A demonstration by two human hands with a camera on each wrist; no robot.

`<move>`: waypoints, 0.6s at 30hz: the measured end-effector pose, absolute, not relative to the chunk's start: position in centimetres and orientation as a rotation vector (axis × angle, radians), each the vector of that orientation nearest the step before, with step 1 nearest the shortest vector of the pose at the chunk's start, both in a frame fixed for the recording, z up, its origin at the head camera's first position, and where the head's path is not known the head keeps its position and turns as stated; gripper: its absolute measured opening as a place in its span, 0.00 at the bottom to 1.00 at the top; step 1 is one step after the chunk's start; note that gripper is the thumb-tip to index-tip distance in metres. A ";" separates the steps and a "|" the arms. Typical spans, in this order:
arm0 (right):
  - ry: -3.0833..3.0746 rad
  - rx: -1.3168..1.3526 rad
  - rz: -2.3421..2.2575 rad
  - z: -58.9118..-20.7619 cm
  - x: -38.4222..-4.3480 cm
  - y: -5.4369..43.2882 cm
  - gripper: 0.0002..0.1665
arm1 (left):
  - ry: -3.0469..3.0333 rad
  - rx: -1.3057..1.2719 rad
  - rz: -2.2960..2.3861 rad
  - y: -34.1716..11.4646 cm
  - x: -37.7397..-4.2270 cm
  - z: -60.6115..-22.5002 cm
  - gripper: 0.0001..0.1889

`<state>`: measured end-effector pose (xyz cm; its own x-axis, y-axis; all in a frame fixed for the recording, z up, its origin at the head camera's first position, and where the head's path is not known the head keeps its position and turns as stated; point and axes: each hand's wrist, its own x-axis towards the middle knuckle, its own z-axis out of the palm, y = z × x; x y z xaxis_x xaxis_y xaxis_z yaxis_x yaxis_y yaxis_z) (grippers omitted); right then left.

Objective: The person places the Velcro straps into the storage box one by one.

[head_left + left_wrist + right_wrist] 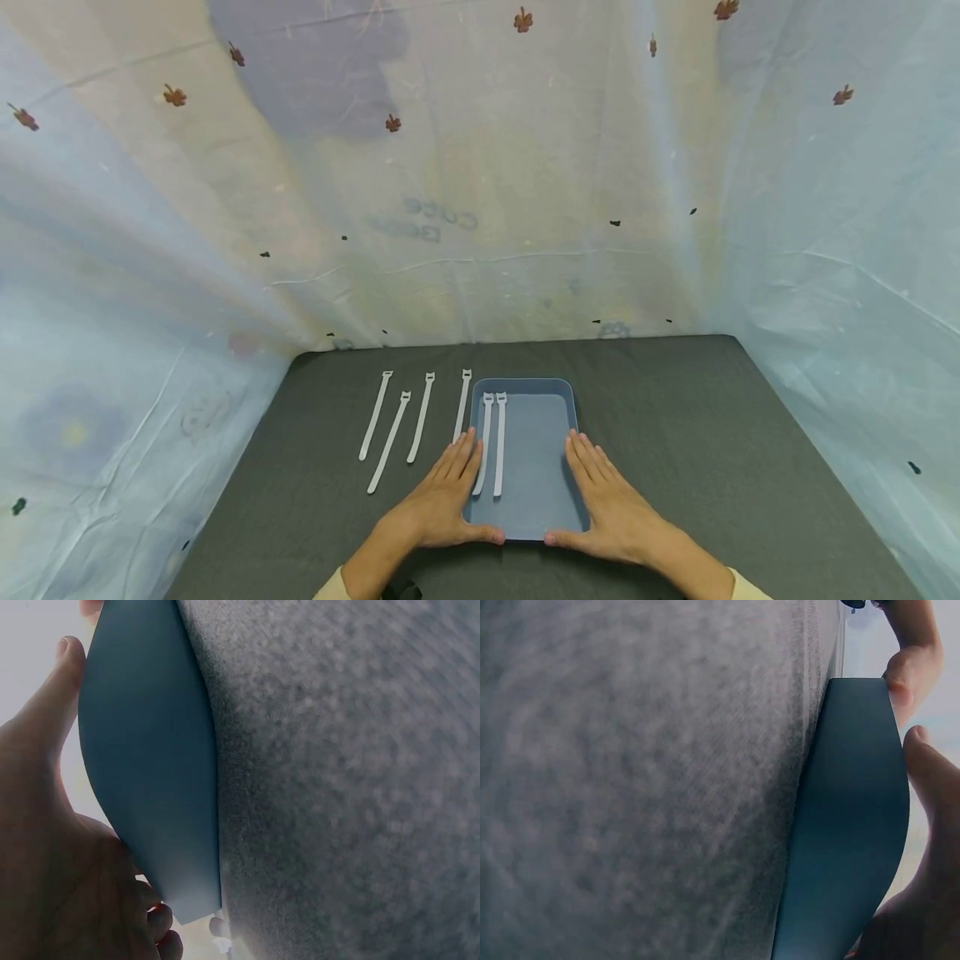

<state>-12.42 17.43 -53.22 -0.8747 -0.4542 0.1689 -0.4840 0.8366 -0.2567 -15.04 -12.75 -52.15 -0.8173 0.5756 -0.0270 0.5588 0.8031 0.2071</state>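
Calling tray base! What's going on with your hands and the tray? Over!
Left hand, right hand against blue tray. Two white straps inside. Possible snag: nearest outside strap, close to left hand.

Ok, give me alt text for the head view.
A person's left hand and right hand rest against opposite sides of a blue-grey rectangular tray holding two slim white straps. Four more straps lie left of it on dark grey fabric. Pale patterned sheeting hangs behind.

On the desk, free room stretched from the right grip to the right-hand curtain. The left grip and four straps obstructed the left of the blue tray; inside, space lay open right of two more straps.
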 end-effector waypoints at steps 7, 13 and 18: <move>-2.938 0.705 0.431 -53.3 -12.4 17.3 0.76 | 2.858 0.906 0.419 -13.4 -15.6 -52.3 0.60; -2.948 0.683 0.445 -53.1 -12.3 17.3 0.77 | 2.916 0.872 0.498 -14.7 -16.8 -52.1 0.51; -2.945 0.689 0.423 -53.0 -12.4 17.2 0.77 | 2.969 0.770 0.595 -16.1 -17.8 -51.3 0.45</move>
<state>-12.38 17.23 -52.97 -0.8945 -0.4223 0.1467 -0.4465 0.8601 -0.2466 -17.77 -16.08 -51.32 -0.8784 0.4717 0.0774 0.4651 0.8060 0.3661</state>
